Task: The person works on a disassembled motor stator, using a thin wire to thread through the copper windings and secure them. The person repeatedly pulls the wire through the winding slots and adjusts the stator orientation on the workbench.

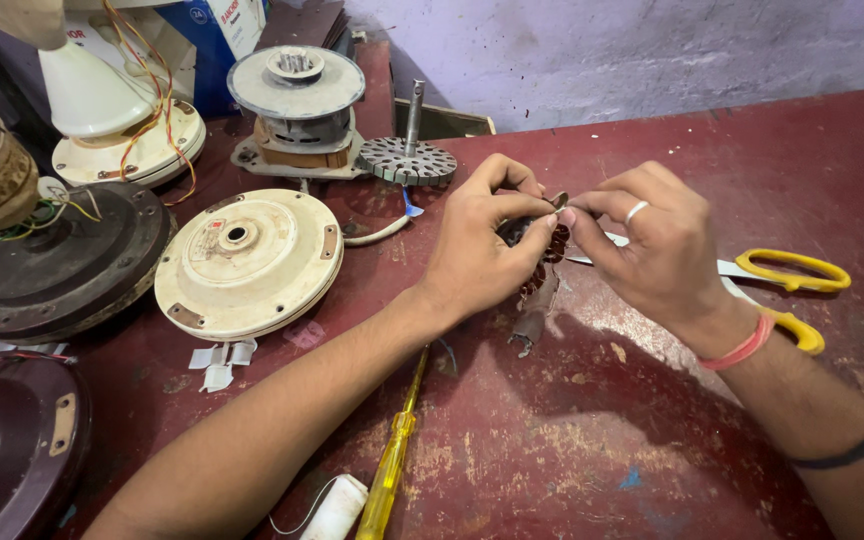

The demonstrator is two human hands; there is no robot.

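Blue-and-white carton (214, 40) (far corner); both hands' fingers (550, 222) pinched on dark stator (542, 262).

I see a bright, even picture with soft light from above and front, weak shadows under my forearms on the red table (592, 440), a mild sheen on the cream fan cover (248, 262), and wide-angle bending at the edges.

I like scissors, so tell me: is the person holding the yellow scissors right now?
No, the yellow scissors lie on the red table behind the right hand, which pinches a small part together with the left hand.
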